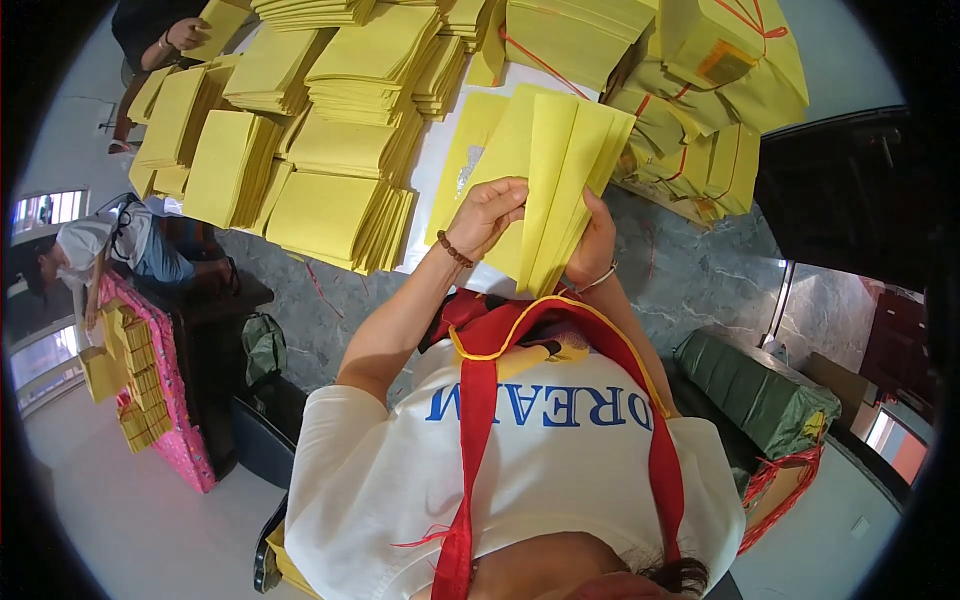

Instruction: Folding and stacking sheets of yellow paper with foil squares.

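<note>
In front of my chest I hold several yellow paper sheets [575, 160], their folds or edges fanned out lengthwise. My left hand [490, 215], with a brown bead bracelet on the wrist, is closed in a pinch at the left side of these sheets. On the lower right side my right hand [594, 245] grips the same sheets; its thumb shows and its other fingers are hidden behind the paper. Beyond my left hand, another yellow sheet [455, 135] with a silvery patch [468, 168] lies on the white tabletop [418, 215].
Stacks of yellow paper [325, 215] cover the table's left side. Yellow bundles tied with red string [690, 150] stand at the right. At the far left, a co-worker's hand [185, 34] touches yellow paper. Another person [130, 240] sits by a pink-covered table [185, 420]. Green wrapped bundles [755, 390] lie behind right.
</note>
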A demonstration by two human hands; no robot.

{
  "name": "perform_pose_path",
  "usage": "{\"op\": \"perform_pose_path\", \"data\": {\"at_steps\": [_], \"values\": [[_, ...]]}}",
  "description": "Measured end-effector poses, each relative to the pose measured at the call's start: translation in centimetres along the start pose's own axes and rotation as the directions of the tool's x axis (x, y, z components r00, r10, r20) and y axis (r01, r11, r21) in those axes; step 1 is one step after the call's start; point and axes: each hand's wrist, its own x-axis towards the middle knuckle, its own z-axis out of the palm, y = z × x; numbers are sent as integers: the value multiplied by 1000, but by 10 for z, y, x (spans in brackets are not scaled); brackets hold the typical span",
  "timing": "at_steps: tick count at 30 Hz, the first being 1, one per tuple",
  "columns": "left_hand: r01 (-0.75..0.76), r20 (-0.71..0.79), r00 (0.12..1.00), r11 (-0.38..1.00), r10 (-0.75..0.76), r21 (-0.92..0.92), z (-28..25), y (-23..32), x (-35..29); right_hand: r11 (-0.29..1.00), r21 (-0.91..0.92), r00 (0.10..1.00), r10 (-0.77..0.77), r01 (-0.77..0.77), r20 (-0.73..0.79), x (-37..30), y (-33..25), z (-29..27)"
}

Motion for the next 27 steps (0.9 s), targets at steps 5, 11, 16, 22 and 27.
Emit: {"op": "perform_pose_path", "data": {"at_steps": [5, 11, 16, 22, 27], "values": [[-9, -17, 1000, 1000, 9, 13, 2, 0, -1, 999, 48, 1000, -14, 13, 15, 0, 1, -1], [-40, -36, 998, 994, 44, 102, 3, -2, 0, 998, -54, 1000, -24, 24, 2, 0, 3, -6], [-16, -82, 996, 982, 32, 190, 16, 4, -1, 999, -20, 999, 35, -35, 1, 0, 1, -4], [-12, -63, 997, 905, 43, 426, 22, 3, -1, 996, 78, 999, -47, 49, -23, -2, 2, 3], [-47, -52, 996, 898, 78, 437, 29, 2, 1, 992, 123, 996, -33, 23, 78, -4, 1, -9]]}}
